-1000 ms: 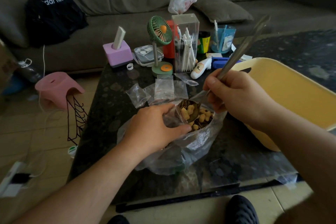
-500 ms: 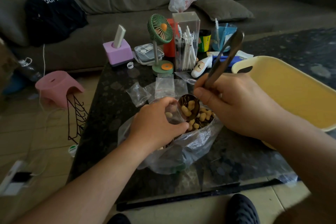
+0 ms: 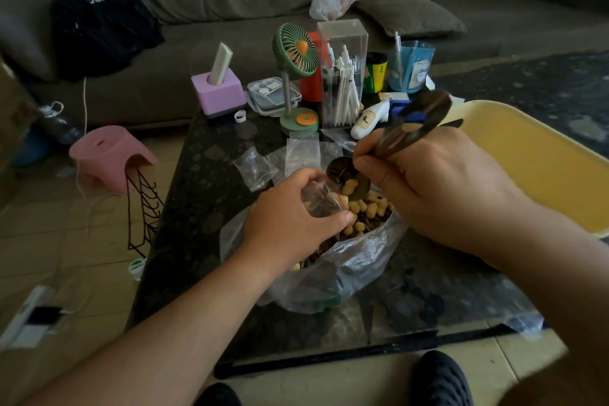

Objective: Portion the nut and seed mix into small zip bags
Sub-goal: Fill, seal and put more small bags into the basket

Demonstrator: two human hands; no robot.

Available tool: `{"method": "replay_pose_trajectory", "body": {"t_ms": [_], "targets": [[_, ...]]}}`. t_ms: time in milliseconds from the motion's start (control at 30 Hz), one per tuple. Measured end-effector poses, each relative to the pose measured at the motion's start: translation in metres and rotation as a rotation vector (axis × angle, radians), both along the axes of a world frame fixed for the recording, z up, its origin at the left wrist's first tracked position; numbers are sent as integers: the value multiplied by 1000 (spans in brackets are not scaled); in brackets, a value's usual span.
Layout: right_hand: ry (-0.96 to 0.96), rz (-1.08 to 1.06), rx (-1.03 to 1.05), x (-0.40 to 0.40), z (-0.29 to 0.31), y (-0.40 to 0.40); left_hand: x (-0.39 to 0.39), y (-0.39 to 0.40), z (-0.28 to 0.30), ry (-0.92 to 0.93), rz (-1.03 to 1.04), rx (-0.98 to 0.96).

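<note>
Head view shows my left hand [image 3: 290, 217] in the middle of the frame, fingers curled round a small zip bag [image 3: 318, 199] to hold its mouth open. My right hand [image 3: 438, 181] is just to the right of it, pinching the handle of a metal spoon [image 3: 349, 180]. The spoon is tipped at the little bag and a few nuts sit on its edge. Both hands are over the big plastic bag [image 3: 346, 260] with the nut and seed mix [image 3: 365, 211] in it, which rests on the dark table [image 3: 204, 194]. More empty zip bags [image 3: 301, 155] lie just above my hands. A yellow tub [image 3: 534, 168] is at the right of the frame, and a green fan [image 3: 295, 53] stands higher up. I think the nuts could miss the little bag if my left hand lets its mouth sag shut, or if I tip the spoon too fast. They would likely fall back in the big bag, or bounce onto the table.
</note>
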State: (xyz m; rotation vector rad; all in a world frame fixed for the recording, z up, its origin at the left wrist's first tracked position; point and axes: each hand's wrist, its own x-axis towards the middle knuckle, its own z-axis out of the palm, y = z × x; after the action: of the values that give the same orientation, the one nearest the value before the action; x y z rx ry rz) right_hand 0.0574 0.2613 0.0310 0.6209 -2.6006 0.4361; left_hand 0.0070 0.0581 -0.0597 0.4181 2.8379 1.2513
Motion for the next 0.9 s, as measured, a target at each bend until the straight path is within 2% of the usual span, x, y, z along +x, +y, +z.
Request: {"method": "replay_pose_trajectory", "body": {"t_ms": [167,467,633,900], "targets": [[72,17,-62,0,-1,0,0,4,-4,-118,-7,169],[190,34,-105,1,-4,2,4,8,-8,-149,0,454],[171,57,-121,-1,-3,2,7,9,-7,-107,-3,472],[115,43,-184,-1,-4,5,10,3,-8,84,-72,256]]}}
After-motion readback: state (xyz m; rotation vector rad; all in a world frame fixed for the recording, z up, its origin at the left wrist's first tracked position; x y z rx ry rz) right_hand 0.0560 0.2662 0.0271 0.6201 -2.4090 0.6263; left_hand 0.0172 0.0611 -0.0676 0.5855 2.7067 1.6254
